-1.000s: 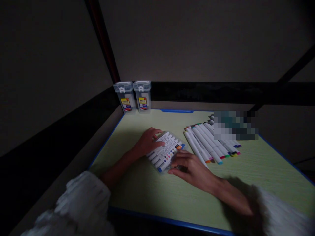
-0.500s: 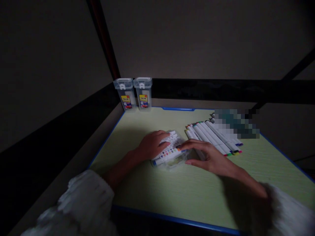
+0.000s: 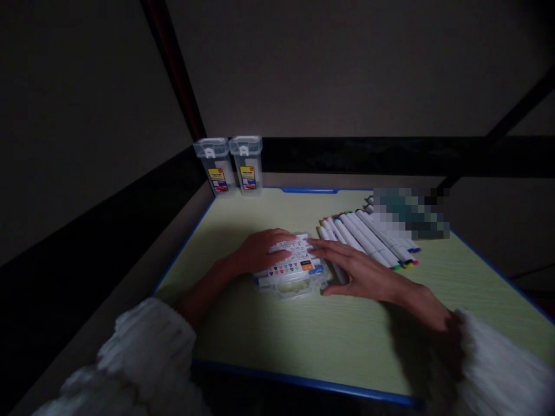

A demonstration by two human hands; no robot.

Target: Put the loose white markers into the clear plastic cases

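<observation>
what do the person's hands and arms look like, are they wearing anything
Both the left hand and the right hand are bare, without gloves. Each forearm disappears into a thick, fluffy, off-white sleeve: the left sleeve looks bulky and bunched, the right sleeve softly textured and a little blurred. The light is too dim to make out finer details.

Dimly lit, blue-edged pale green table (image 3: 247, 332), plain back wall (image 3: 347, 69) behind the table, black band (image 3: 347, 156) beyond its far edge, dark-red strip (image 3: 177, 69) beyond its far left corner, shadowed side wall (image 3: 82, 92) leftward
</observation>
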